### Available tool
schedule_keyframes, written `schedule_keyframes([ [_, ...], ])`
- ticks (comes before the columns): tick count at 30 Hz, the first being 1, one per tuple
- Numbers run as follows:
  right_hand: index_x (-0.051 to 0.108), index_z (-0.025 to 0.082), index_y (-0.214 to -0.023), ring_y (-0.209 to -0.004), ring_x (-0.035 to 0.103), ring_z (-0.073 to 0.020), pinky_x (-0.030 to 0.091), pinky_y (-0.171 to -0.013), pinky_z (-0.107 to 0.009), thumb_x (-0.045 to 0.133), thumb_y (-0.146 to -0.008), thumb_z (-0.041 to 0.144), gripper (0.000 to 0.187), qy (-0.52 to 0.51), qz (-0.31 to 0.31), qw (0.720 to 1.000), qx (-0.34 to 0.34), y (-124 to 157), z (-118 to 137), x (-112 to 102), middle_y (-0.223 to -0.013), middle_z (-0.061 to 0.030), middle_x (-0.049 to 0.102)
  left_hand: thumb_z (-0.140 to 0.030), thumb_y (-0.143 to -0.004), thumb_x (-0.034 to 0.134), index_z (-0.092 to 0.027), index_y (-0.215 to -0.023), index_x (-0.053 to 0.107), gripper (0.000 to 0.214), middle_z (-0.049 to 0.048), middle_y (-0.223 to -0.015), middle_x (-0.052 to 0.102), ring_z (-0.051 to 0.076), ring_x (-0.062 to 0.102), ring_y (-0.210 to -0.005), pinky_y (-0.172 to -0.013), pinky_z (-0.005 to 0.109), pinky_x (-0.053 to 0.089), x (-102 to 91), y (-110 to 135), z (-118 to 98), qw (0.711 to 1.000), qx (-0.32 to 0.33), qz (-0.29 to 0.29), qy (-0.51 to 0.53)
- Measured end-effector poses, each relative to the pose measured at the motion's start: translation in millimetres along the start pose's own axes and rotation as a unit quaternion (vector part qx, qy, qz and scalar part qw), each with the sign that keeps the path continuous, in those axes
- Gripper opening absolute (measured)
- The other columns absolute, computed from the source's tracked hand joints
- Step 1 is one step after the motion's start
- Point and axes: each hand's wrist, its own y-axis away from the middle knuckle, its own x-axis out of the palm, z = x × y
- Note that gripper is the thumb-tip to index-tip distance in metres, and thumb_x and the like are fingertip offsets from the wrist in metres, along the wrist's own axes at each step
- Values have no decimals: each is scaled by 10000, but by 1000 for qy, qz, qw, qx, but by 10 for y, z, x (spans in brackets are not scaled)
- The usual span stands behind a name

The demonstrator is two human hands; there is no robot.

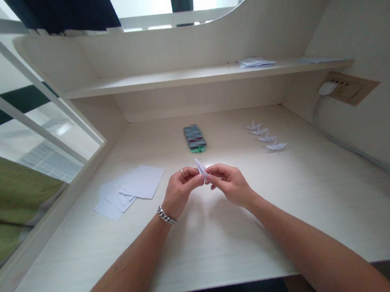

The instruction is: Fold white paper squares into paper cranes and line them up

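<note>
A small piece of folded white paper point(201, 167) is held above the middle of the desk, its pointed end turned up and away from me. My left hand point(181, 189), with a ring and a chain bracelet point(167, 215), pinches it from the left. From the right, the thumb and fingers of my right hand point(231, 183) close on its lower part. Fingertips cover part of the folds. Several folded paper cranes point(267, 138) stand in a slanting row at the back right. Left of my hands lies a loose, overlapping pile of white paper sheets point(142, 181).
A phone-like object point(195, 138), blurred out, lies beyond my hands on the desk point(202, 252). On the shelf point(177, 79) rests a stack of paper point(256, 62). A cable point(345, 146) runs from the wall socket point(353, 89) down the right side. A metal rail borders the left.
</note>
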Motion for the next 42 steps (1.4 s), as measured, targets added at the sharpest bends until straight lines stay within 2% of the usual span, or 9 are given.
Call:
schedule_keyframes([
  [6, 663, 179, -925, -699, 631, -158, 519, -585, -279, 642, -815, 353, 207, 10, -5, 1000, 17, -5, -4, 12, -780, -31, 667, -234, -712, 725, -123, -783, 645, 154, 35, -761, 674, 149, 631, -711, -710, 291, 519, 38, 4, -6, 993, 37, -73, -89],
  [10, 658, 174, -899, -709, 613, -150, 506, -622, -276, 639, -813, 323, 174, 26, -8, 1000, 14, 3, -19, 32, -803, -29, 661, -268, -738, 710, -126, -788, 630, 170, 25, -745, 656, 139, 624, -689, -667, 265, 515, 68, 12, -7, 983, 62, -91, -144],
  [15, 650, 168, -864, -801, 619, -177, 514, -704, -293, 703, -769, 352, 214, 44, -44, 998, 1, 12, -16, 24, -854, -48, 660, -288, -774, 688, -135, -806, 628, 168, 46, -775, 663, 154, 632, -717, -670, 268, 516, 66, 38, 13, 970, 82, -45, -223],
  [18, 643, 169, -825, -764, 622, -172, 512, -682, -287, 707, -767, 348, 199, 41, -66, 997, -3, 7, -11, 23, -813, -40, 655, -294, -803, 658, -139, -800, 624, 160, 49, -762, 658, 156, 628, -711, -675, 276, 518, 73, 57, 27, 963, 83, -8, -258],
  [24, 652, 169, -769, -691, 594, -149, 477, -624, -262, 716, -756, 322, 166, 28, -75, 997, -8, -10, -30, 38, -740, -19, 643, -270, -794, 674, -152, -834, 598, 146, 28, -790, 636, 138, 623, -724, -679, 259, 513, 96, 76, 42, 972, 100, -29, -211],
  [29, 673, 170, -748, -668, 595, -148, 476, -616, -267, 759, -702, 322, 181, -23, -97, 995, 12, -14, -15, 55, -724, -20, 658, -249, -804, 663, -149, -833, 579, 135, 15, -760, 615, 124, 602, -699, -655, 246, 498, 87, 71, 49, 980, 85, 4, -179],
  [32, 696, 173, -736, -658, 607, -154, 482, -617, -274, 785, -668, 316, 182, -46, -108, 993, 21, -13, 9, 55, -720, -25, 680, -239, -806, 658, -144, -838, 576, 130, 23, -769, 612, 132, 597, -710, -667, 263, 499, 85, 71, 53, 981, 74, 21, -180],
  [42, 746, 166, -726, -627, 626, -165, 494, -605, -293, 820, -604, 336, 222, -61, -132, 988, 52, -20, 35, 64, -690, -41, 715, -233, -815, 636, -159, -842, 572, 101, 14, -767, 595, 132, 575, -707, -664, 267, 487, 65, 69, 39, 974, 81, 26, -211],
])
